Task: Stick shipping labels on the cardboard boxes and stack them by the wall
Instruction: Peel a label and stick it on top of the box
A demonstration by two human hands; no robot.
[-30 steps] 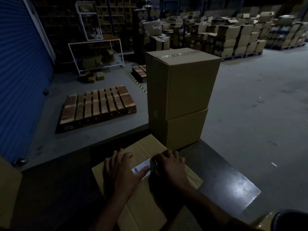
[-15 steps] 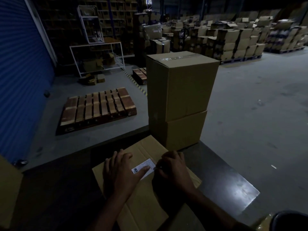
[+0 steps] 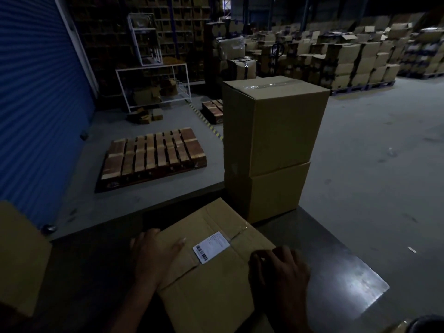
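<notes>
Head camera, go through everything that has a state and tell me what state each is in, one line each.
Shipping label: stuck flat on the near box, uncovered.
Near box: closed, on the dark table.
Left hand: flat on the box's left edge.
Right hand: at its right edge, fingers curled.
Two stacked boxes: closed, top one taped.
Blue roller door: down.

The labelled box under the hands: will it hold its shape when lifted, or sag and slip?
The labelled box looks like stiff corrugated cardboard with taped flaps, so it should probably keep its shape. Its flat, matte sides likely grip well with the left hand and right hand on opposite edges. Its weight cannot be judged; it will not roll.
</notes>
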